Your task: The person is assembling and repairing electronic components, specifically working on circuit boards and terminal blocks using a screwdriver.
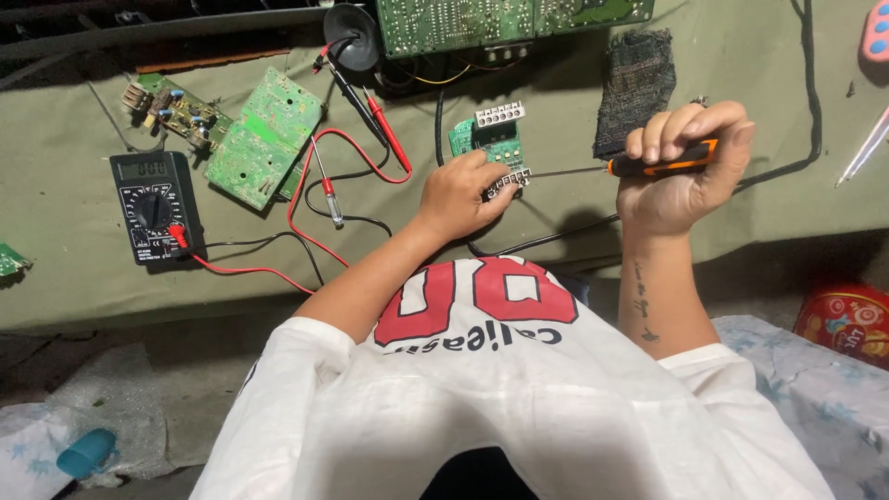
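My right hand (683, 167) grips a screwdriver (659, 161) with an orange and black handle. Its thin metal shaft runs left to a small green circuit board (489, 141) with white terminal blocks. My left hand (460, 194) presses on that board's near edge, fingers over a row of terminals. Both hands rest over an olive-green cloth (83, 278) that covers the work surface.
A black multimeter (154, 206) lies at left with red and black leads (370, 125). Two green boards (264, 137) sit beside it, a large board (463, 23) at the top. A dark mesh pad (634, 79), a black cable and a red tin (847, 322) lie around.
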